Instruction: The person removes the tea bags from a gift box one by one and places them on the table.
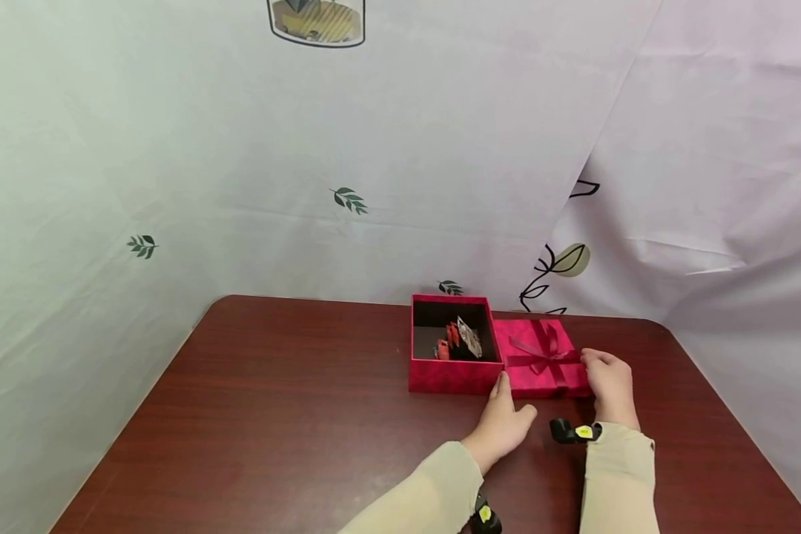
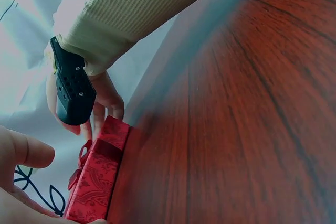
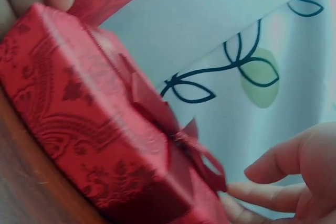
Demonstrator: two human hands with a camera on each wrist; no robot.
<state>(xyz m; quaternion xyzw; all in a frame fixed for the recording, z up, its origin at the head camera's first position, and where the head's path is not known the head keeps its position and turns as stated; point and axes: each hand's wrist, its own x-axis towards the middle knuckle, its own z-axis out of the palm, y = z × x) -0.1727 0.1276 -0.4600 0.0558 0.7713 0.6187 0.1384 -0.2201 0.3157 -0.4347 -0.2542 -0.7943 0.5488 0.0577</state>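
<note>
The red gift box lid (image 1: 532, 377), tied with a dark red ribbon bow (image 1: 549, 356), lies on the table. Against its left side stands the red box base (image 1: 454, 377), uncovered, showing a dark inside. Several small red and patterned packets (image 1: 466, 337) sit in it. My left hand (image 1: 500, 429) touches the lid near its front left corner, thumb held away from it. At the right side of the lid is my right hand (image 1: 612, 382), its fingers against that side. In the right wrist view its thumb (image 3: 278, 161) stays apart from the lid.
The brown wooden table (image 1: 274, 415) stretches left and forward of the box. A pale cloth backdrop (image 1: 400, 163) with printed leaves hangs close behind the table's back edge. Each wrist wears a small black camera (image 1: 574, 432).
</note>
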